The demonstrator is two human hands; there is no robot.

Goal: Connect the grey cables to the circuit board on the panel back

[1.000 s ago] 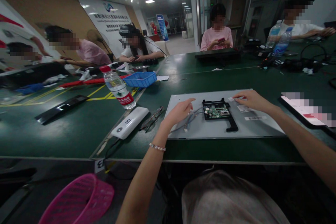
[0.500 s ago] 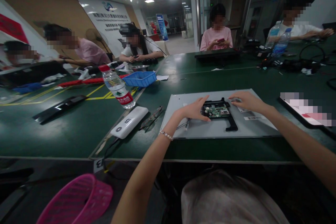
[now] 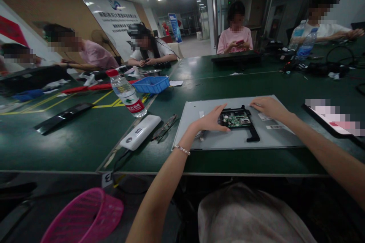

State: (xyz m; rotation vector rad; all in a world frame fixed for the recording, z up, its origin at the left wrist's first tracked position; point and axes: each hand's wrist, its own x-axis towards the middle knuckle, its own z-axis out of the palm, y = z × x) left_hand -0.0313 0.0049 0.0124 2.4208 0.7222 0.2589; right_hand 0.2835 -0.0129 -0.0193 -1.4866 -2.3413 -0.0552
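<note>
A black plastic frame (image 3: pixel 253 134) with a green circuit board (image 3: pixel 238 120) inside lies on a grey metal panel (image 3: pixel 228 142). My left hand (image 3: pixel 212 119) is at the frame's left side, thumb and fingers spread apart along its near and far edges. Just right of the frame's far corner, my right hand (image 3: pixel 268 107) has its fingers drawn together low over the panel; whatever they pinch, if anything, is hidden. White labels (image 3: pixel 275 127) are stuck on the panel below this hand. Part of a thin cable (image 3: pixel 202 135) shows beneath my left wrist.
Left of the panel are glasses (image 3: pixel 164 127), a white power bank (image 3: pixel 141 133), a water bottle (image 3: pixel 127 95) and a blue tray (image 3: pixel 152 84). A phone (image 3: pixel 330 119) lies at right. Several people sit around the table; a pink basket (image 3: pixel 85 216) stands below.
My right fingers have drawn closer together and shifted slightly beside the frame's far corner. My left hand stays at the frame's left side. The view has shifted a little.
</note>
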